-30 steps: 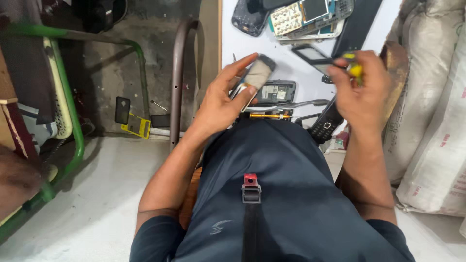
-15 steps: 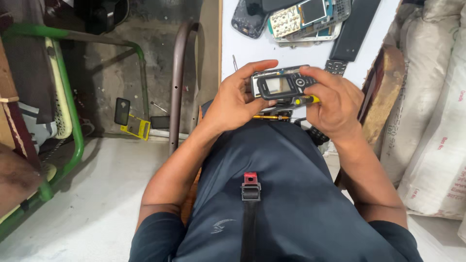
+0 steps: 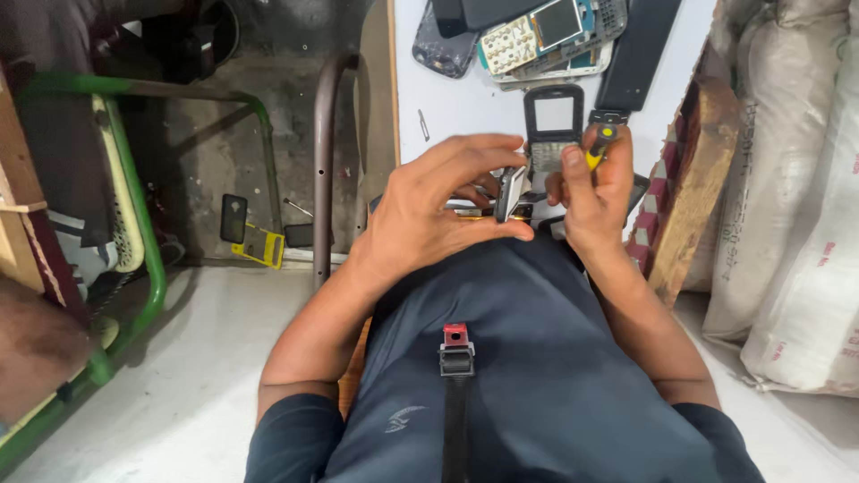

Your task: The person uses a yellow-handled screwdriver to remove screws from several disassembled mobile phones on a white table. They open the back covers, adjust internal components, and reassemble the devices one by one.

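The left hand (image 3: 429, 210) pinched a small grey phone part (image 3: 510, 192) edge-on between thumb and fingertips, above the near edge of the white table (image 3: 465, 107). The right hand (image 3: 595, 192), just beside it, closed around a yellow-handled screwdriver (image 3: 598, 148). An open flip phone (image 3: 553, 125) lay just beyond them, with dismantled handsets (image 3: 537, 36) at the table's far edge.

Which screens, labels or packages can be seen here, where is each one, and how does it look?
Flip phone: on the white table above the hands, open, dark frame, pale blank screen.
Phone board: table's top edge, small grey screen, blue rim.
Sacks: right side, stacked, white, faint red print.
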